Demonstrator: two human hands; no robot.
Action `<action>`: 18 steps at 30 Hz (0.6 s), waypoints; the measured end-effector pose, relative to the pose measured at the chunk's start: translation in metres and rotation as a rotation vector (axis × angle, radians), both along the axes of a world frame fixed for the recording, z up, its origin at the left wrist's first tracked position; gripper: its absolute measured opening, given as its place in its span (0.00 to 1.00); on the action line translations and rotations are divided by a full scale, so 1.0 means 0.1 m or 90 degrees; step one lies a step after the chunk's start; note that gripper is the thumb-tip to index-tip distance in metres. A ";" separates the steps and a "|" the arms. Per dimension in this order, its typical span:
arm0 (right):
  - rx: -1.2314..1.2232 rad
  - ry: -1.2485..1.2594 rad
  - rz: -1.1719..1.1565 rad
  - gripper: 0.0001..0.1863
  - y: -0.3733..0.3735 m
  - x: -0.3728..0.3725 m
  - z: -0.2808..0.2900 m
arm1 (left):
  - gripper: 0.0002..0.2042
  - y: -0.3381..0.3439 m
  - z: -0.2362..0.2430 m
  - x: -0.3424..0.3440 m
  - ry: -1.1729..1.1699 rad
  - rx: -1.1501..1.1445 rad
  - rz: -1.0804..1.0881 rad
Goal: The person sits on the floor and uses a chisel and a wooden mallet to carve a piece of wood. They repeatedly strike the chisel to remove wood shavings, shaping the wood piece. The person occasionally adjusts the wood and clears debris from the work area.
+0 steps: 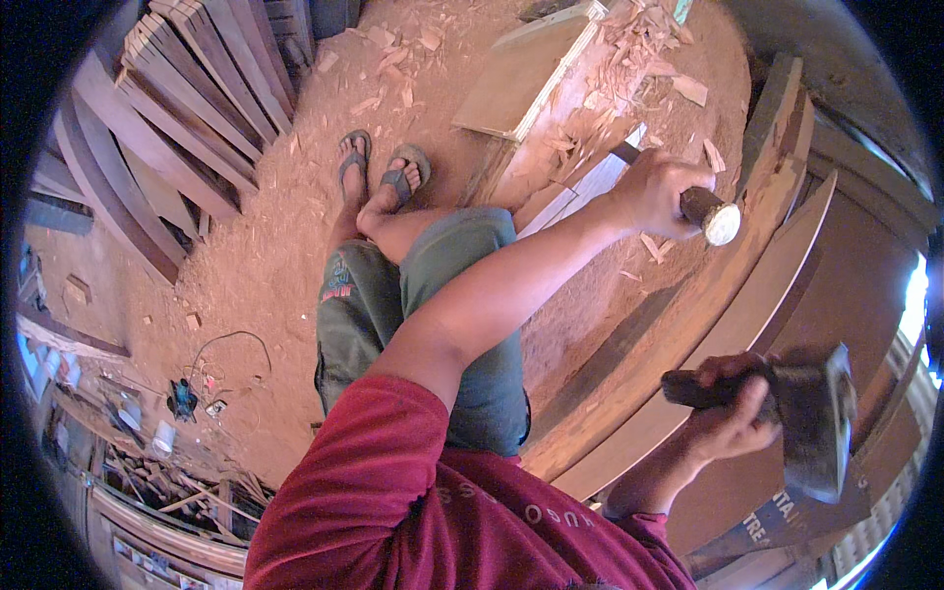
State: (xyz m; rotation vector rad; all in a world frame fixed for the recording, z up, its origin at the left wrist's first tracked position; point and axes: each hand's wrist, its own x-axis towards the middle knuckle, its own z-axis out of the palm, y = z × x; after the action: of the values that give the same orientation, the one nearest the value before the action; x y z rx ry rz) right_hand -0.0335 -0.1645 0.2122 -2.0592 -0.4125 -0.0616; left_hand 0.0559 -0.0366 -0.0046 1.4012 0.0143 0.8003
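Left hand (661,194) closes firmly round a chisel (710,213) just right of the pale board (588,189); from where I stand, I can't tell whether the two touch. Right hand (737,408) clasps a hammer (816,423), well right of that board. Sandals (397,184) sit left of it, and shavings (644,71) lie beyond it.

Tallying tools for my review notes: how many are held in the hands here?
2. A chisel-like tool is gripped in the left hand, and a dark hammer-like tool is in the right hand. No other held tool shows, though the fingers could hide something small.
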 end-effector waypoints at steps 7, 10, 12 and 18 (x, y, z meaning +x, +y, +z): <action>-0.036 -0.034 0.078 0.18 0.08 0.06 -0.05 | 0.13 -0.05 -0.01 0.02 -0.004 0.047 0.008; -0.062 -0.019 0.048 0.16 0.04 0.08 -0.12 | 0.16 0.00 -0.02 -0.01 0.026 -0.003 0.011; -0.068 -0.006 0.009 0.16 0.02 0.09 -0.07 | 0.14 0.02 -0.04 -0.03 -0.011 -0.045 0.022; 0.120 -0.021 0.124 0.17 0.07 0.13 0.02 | 0.12 0.05 -0.09 -0.03 -0.033 -0.078 -0.007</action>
State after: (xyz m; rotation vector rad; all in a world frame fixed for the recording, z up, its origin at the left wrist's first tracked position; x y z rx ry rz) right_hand -0.0204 -0.1573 0.2138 -1.8259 -0.6032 -0.0152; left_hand 0.0532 -0.0319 -0.0140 1.2636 0.0156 0.8138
